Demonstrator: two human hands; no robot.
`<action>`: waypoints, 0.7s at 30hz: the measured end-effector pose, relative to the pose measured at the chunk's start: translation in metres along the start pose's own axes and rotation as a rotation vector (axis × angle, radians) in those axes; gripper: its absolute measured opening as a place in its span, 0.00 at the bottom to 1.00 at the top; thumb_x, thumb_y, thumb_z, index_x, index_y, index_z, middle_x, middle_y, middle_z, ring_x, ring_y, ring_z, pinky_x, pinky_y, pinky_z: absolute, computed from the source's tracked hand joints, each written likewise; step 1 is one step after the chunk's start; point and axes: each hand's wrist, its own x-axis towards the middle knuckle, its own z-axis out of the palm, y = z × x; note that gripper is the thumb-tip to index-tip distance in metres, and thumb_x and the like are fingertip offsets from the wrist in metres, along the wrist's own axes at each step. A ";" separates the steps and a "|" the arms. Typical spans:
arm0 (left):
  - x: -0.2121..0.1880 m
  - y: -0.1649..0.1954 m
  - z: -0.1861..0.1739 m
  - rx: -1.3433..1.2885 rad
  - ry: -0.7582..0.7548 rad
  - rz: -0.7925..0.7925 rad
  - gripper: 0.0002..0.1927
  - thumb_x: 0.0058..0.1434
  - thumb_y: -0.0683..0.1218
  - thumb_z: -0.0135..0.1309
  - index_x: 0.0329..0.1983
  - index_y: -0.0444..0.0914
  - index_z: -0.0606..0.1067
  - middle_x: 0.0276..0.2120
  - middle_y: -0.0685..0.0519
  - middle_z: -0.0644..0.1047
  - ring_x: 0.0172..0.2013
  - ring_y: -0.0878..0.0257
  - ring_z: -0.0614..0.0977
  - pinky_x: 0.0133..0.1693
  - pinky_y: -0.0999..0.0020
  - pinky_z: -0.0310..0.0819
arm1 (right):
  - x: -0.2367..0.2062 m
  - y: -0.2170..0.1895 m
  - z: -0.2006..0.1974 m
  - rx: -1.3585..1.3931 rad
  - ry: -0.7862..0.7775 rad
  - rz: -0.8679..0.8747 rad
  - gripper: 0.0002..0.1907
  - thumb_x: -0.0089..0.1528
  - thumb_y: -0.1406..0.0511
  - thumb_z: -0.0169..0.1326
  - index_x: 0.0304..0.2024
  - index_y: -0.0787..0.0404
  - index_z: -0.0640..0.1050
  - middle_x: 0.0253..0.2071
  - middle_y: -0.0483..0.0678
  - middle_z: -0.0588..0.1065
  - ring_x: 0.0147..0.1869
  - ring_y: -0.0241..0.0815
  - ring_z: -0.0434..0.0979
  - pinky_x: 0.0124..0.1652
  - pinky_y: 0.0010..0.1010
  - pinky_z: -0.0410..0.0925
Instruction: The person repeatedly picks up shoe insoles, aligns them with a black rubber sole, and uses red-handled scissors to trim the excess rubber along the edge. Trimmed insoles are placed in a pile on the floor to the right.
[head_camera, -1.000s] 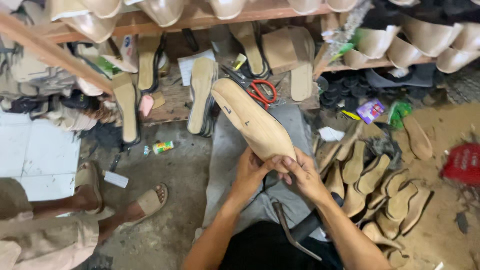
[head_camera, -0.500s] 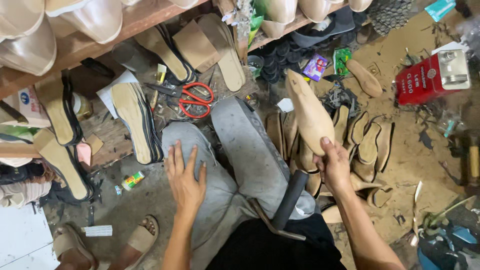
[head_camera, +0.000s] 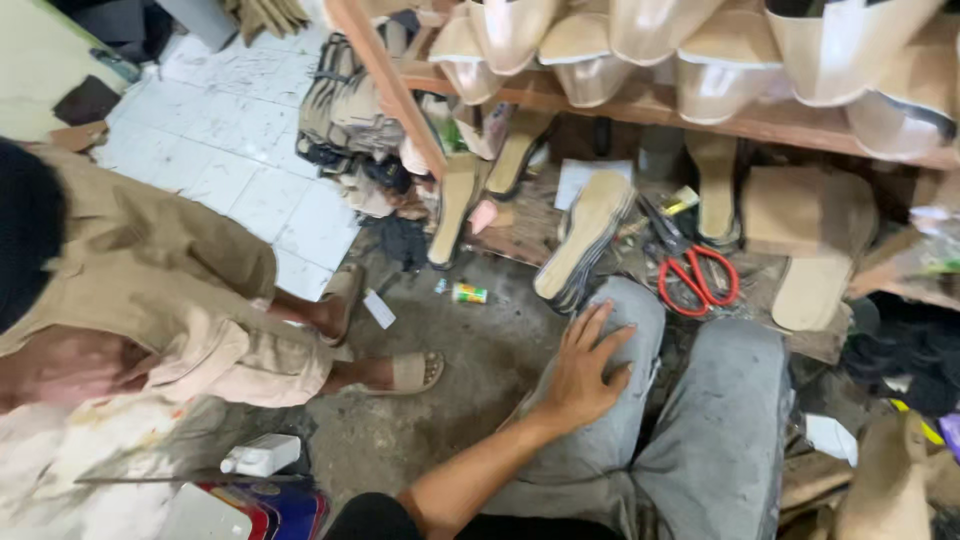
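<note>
The left hand (head_camera: 585, 372) is laid flat, fingers spread and grasping nothing, on the grey trouser leg (head_camera: 620, 400) at the knee. The right hand is out of view. Just beyond the grip, stacked tan insoles (head_camera: 585, 235) and red-handled scissors (head_camera: 697, 277) are seen. To its left, another person's sandalled foot (head_camera: 405, 372) rests on the dirty concrete floor (head_camera: 470, 350), below a wooden shelf (head_camera: 640, 100).
</note>
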 end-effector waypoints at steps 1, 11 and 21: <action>0.001 -0.002 -0.002 -0.051 0.044 -0.049 0.30 0.59 0.50 0.59 0.67 0.45 0.70 0.74 0.39 0.60 0.72 0.36 0.59 0.70 0.41 0.55 | 0.017 -0.010 0.013 -0.002 -0.040 -0.010 0.19 0.71 0.54 0.50 0.56 0.59 0.72 0.30 0.45 0.72 0.19 0.36 0.61 0.19 0.29 0.56; 0.030 -0.006 0.027 0.116 -0.046 -0.065 0.34 0.56 0.54 0.62 0.68 0.53 0.71 0.73 0.36 0.60 0.69 0.27 0.60 0.63 0.32 0.56 | 0.045 -0.028 0.071 0.033 -0.284 0.037 0.24 0.74 0.47 0.46 0.55 0.60 0.68 0.25 0.48 0.67 0.19 0.39 0.59 0.19 0.32 0.56; 0.037 0.017 0.005 -0.125 -0.059 0.079 0.27 0.58 0.51 0.62 0.63 0.54 0.75 0.62 0.45 0.73 0.62 0.43 0.71 0.62 0.46 0.65 | -0.045 -0.006 0.134 0.112 -0.068 0.017 0.18 0.69 0.54 0.48 0.54 0.58 0.71 0.24 0.49 0.71 0.20 0.35 0.60 0.21 0.26 0.55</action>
